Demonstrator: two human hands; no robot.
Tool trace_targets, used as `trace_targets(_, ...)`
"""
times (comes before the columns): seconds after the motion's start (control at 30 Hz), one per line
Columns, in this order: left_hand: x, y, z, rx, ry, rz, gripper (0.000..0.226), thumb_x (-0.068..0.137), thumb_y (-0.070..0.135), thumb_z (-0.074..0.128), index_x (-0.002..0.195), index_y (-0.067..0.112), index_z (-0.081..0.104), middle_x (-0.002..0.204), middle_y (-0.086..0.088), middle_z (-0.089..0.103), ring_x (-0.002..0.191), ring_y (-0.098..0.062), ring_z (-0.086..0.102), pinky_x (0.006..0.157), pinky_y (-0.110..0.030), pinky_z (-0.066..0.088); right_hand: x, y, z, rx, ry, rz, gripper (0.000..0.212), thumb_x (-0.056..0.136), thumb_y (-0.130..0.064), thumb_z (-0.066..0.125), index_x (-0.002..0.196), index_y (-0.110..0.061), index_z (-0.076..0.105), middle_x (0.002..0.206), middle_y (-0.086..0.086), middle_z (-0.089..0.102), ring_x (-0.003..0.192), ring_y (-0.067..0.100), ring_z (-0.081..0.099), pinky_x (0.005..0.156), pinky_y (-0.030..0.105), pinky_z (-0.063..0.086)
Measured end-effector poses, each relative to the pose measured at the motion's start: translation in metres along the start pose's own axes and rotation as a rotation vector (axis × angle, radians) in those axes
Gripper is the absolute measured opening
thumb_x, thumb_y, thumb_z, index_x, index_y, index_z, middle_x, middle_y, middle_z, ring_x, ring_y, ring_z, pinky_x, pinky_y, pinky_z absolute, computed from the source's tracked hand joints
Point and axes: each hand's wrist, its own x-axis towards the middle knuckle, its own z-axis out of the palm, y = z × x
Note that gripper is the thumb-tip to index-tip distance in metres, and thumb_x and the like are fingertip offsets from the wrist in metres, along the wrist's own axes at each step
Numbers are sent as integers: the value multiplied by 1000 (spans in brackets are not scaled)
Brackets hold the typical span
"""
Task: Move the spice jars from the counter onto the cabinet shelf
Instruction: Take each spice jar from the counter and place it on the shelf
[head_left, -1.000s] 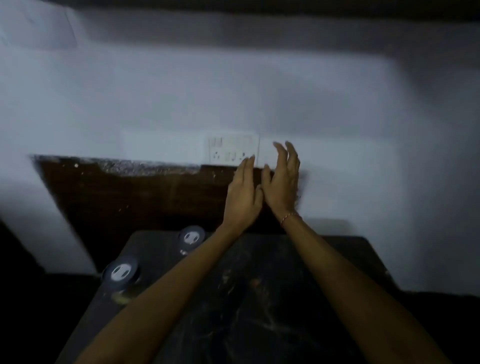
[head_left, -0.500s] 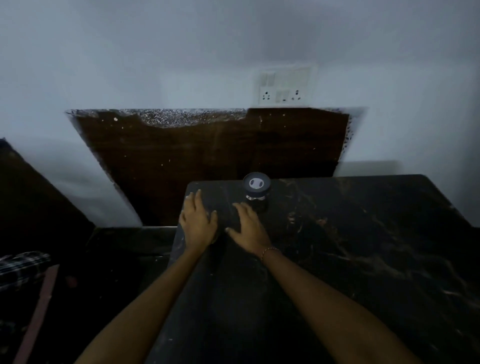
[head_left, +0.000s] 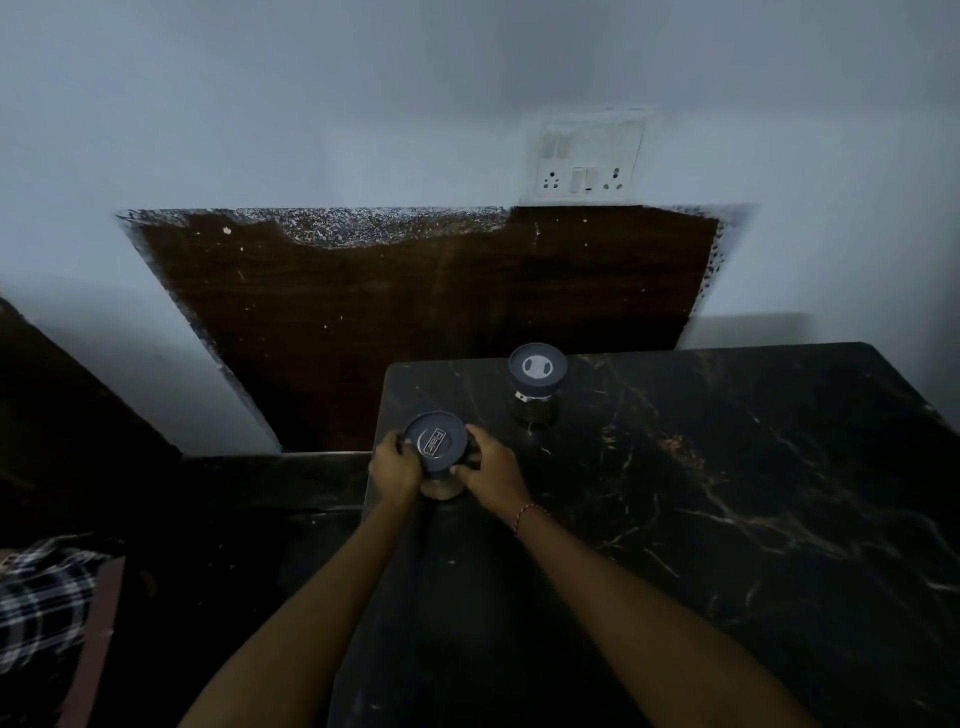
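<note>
A spice jar with a dark grey lid (head_left: 435, 441) sits near the left edge of the black marble counter (head_left: 727, 493). My left hand (head_left: 393, 467) grips its left side and my right hand (head_left: 491, 475) grips its right side. Pale contents show under the lid between my hands. A second spice jar (head_left: 536, 387) with the same grey lid stands upright farther back on the counter, apart from both hands. No cabinet shelf is in view.
A dark wooden panel (head_left: 415, 312) leans on the white wall behind the counter. A switch and socket plate (head_left: 589, 156) is on the wall above it. A lower dark ledge (head_left: 260, 493) lies left of the counter, with checked cloth (head_left: 41, 603) at far left.
My hands came down from the wall to the counter and closed around the near jar from both sides. The view has tilted down toward the counter.
</note>
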Motion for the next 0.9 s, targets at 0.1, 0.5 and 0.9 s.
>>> trace_targets(0.1,2,21,6,74,-46,66,31,95,2,38,120,0,56,120,-21,60,109,-31,59,93,-41,51,-1,-2,-20,-23,83,-53,69,75,-10,73,137,-7,41,134,14,44,121,25,51,100,27,42)
trace_targets(0.5,-28,176,27,-219,-771,316,26,98,10,38,110,7,60,96,-6,61,82,-15,57,72,-26,45,-30,-26,-191,87,-123,-272,88,60,-32,83,128,-52,31,129,-15,48,119,9,51,99,37,47)
trace_targets(0.9,-155,241,92,-763,-771,359,74,76,42,60,140,17,31,128,-7,53,110,-17,58,87,-29,51,-62,-63,-253,48,799,-325,94,57,-37,81,136,-33,31,132,-1,44,117,13,45,87,23,46)
